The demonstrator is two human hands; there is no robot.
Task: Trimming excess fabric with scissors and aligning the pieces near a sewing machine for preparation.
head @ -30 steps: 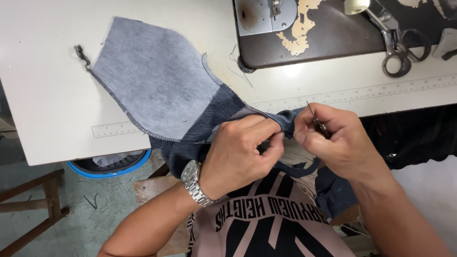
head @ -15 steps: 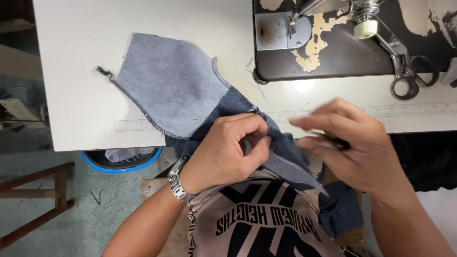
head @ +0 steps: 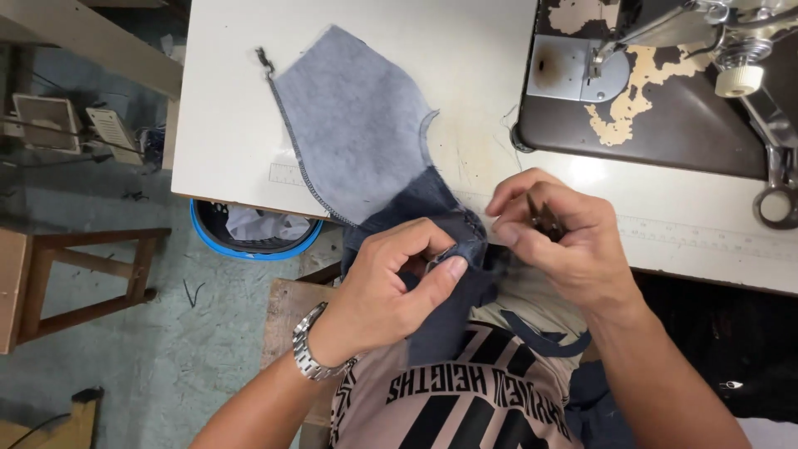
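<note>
A denim piece (head: pixel 357 125), pale on its upper side and dark blue lower down, lies across the white table (head: pixel 465 50) and hangs over its front edge. My left hand (head: pixel 391 291), with a metal wristwatch, pinches the dark folded edge of the denim between thumb and fingers. My right hand (head: pixel 561 237) is right beside it and grips a small dark metal tool (head: pixel 544 218), whose tip reaches the same denim edge. What the tool's tip does is hidden by my fingers.
A sewing machine (head: pixel 665 75) with a worn dark bed stands at the table's far right, scissors (head: pixel 777 195) by it. A ruler strip runs along the table's front edge. Below left are a blue bin (head: pixel 253 237) with scraps and a wooden stool (head: pixel 91 274).
The view has shifted, so the table and the denim now sit further right and lower in it. My right hand has come back against my left at the denim edge.
</note>
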